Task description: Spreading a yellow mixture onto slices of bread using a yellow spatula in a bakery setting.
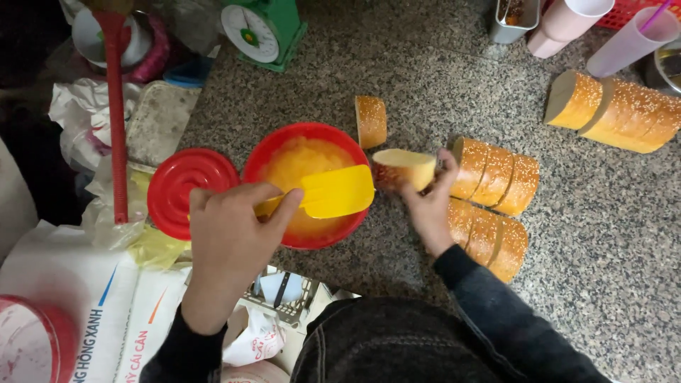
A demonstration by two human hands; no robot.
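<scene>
My left hand (230,237) grips the handle of a yellow spatula (333,191), whose blade lies over a red bowl (262,159) of yellow-orange spread (301,159). My right hand (429,206) holds a bread slice (403,169) with a pale cut face, just right of the bowl's rim. One sesame-topped slice (371,120) lies alone on the counter above it. Two rows of sliced sesame bread (496,177) (489,237) lie next to my right hand.
A red lid (188,188) lies left of the bowl. A green kitchen scale (262,28) stands at the back. Larger loaf pieces (617,113), pink cups (567,21) and a metal container (511,18) are at the back right. Bags and a red-handled tool (115,120) crowd the left.
</scene>
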